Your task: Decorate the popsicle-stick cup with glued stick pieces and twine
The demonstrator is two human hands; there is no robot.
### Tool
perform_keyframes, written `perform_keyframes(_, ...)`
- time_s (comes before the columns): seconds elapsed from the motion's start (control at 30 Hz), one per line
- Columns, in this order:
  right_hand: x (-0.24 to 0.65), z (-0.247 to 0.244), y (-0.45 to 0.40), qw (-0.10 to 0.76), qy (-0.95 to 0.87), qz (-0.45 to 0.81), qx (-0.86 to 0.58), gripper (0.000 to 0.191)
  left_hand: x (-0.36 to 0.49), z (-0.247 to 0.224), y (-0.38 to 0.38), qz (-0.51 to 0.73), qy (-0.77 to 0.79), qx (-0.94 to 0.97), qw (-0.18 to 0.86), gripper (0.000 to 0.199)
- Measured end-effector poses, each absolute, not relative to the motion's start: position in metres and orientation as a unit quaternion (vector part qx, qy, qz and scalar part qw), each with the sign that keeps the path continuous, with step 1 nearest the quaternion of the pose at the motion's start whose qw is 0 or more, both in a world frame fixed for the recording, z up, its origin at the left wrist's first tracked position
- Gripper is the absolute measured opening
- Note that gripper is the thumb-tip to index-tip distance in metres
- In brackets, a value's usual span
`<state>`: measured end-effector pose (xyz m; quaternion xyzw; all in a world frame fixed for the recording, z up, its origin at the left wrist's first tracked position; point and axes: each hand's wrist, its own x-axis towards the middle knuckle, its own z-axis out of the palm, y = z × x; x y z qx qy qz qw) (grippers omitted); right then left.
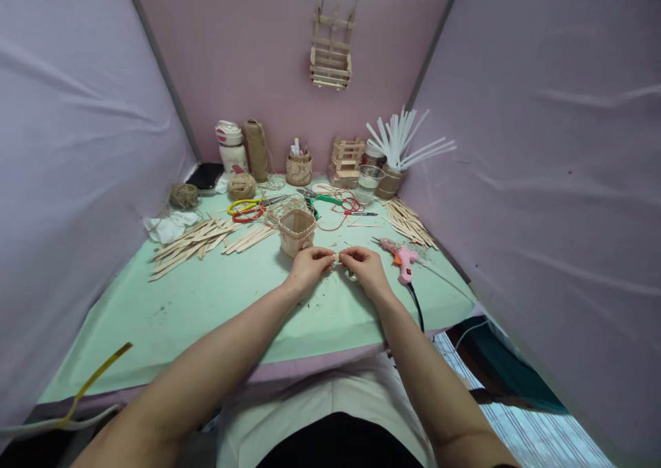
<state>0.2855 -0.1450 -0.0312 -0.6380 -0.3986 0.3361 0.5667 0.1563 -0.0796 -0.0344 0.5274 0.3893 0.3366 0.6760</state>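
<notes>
Both hands meet over the middle of the table. My left hand (310, 267) is closed in a pinch on one side of a small pale piece (337, 258). From the other side my right hand (365, 268) pinches the same piece. It is too small to tell its kind; it looks whitish or wood-coloured. Just behind my left hand stands a small open-topped wooden box (295, 237), upright, with a decorated rim. To the right of my right hand lies a pink glue gun (405, 261) with a clear glue stick at its back.
Wooden craft sticks (196, 239) lie in a pile at left, and more sticks (412, 226) at right. Behind the box are scissors (248, 210), pliers (325, 197) and red cord (343, 206). A water cup (368, 187) and white glue sticks (400, 141) stand at back right.
</notes>
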Motion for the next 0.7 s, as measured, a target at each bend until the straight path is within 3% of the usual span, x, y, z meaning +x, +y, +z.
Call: perform_keyframes(0.7,0.2858,-0.0367,-0.1421,0.571,-0.404,0.329,-0.634,0.018,0.1567,-0.0339,-0.0805,0.341,0.391,0.523,0.677,0.025)
